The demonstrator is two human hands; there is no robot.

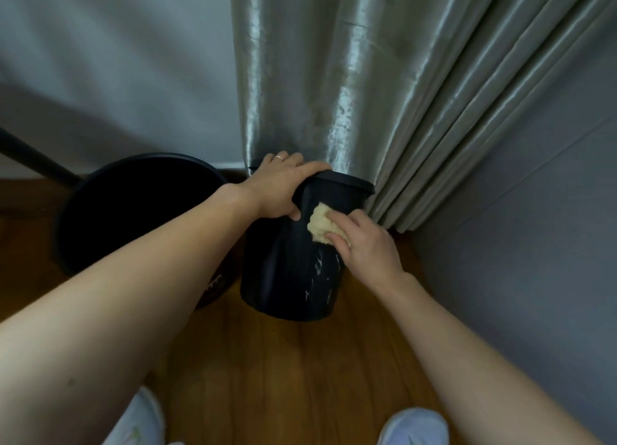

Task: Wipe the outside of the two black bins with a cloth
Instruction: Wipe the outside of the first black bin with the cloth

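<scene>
Left hand (278,186) grips the rim of the smaller round black plastic bin (293,261) on the wooden floor (300,378), probably light and tippy, while right hand (364,241) presses a soft yellow cloth (320,222) on its slick side.

This is looking like a room in a home: a long shiny curtain (334,77) is hanging to a wooden floor (300,378), plain painted walls (117,60) are meeting in the corner.
</scene>
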